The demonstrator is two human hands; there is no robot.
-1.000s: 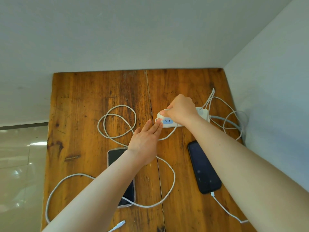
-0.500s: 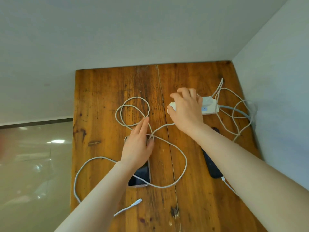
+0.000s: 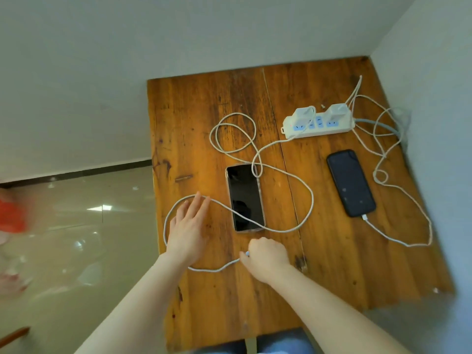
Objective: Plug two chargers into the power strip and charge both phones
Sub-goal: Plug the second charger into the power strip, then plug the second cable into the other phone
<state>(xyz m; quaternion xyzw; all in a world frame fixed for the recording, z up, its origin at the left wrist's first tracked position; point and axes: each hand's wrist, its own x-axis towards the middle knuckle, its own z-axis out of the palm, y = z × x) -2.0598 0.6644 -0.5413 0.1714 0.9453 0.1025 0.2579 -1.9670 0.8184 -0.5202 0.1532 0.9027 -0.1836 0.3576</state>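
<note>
A white power strip [image 3: 318, 129] lies at the back right of the wooden table [image 3: 332, 264], with two white chargers [image 3: 305, 113] [image 3: 337, 110] plugged into it. A dark phone [image 3: 351, 182] on the right has a white cable [image 3: 398, 238] plugged into its near end. A second phone [image 3: 245, 198] lies in the middle, with a looping white cable [image 3: 306, 182] draped across it. My right hand [image 3: 267, 259] pinches that cable's free plug end just in front of this phone. My left hand [image 3: 189, 226] rests flat on the table to the phone's left, fingers spread, over the cable loop.
Grey walls close in behind and to the right of the table. A glossy tiled floor [image 3: 76, 238] lies to the left, with a blurred red object [image 3: 11, 213] at its edge. A grey mains lead [image 3: 378, 125] runs from the strip toward the right wall.
My right hand left the power strip and came back to the near edge, taking hold of the loose cable end. My left hand slid left off the middle phone. The view shifted left.
</note>
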